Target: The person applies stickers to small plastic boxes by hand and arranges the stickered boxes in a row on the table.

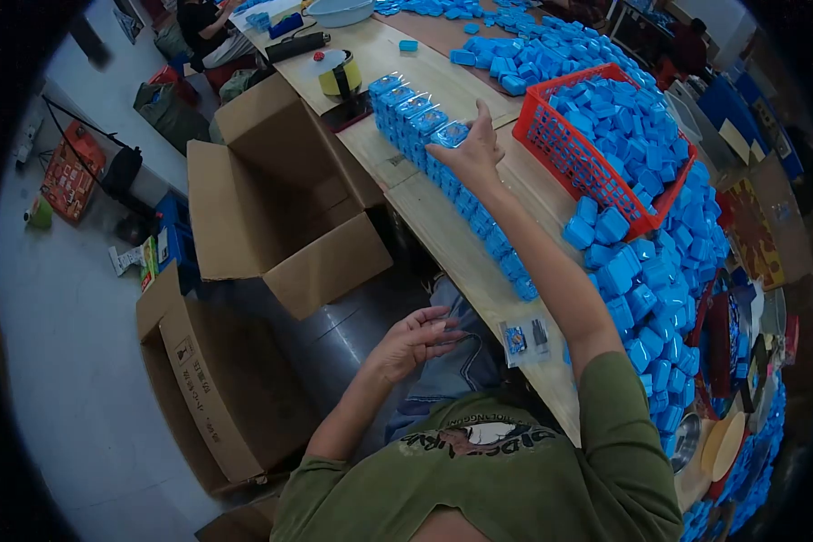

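My right hand (471, 155) reaches over the wooden table (452, 237) and grips a wrapped blue packet (450, 135) between thumb and fingers, at the rows of stacked blue packets (408, 116). From there a line of similar packets (486, 228) runs along the table toward me. My left hand (415, 341) hangs over my lap near the table's front edge, its fingers bent and drawn together; whether anything small is between them cannot be made out. Two small clear bags (526, 341) with a blue-and-orange piece and dark pieces lie on the near table.
An open cardboard box (285, 194) stands left of the table, another (230, 388) below it. A red basket (565, 149) of blue cases sits amid loose blue cases (641, 298). A yellow pot (341, 79) stands at the far edge. A seated person (210, 32) is at the upper left.
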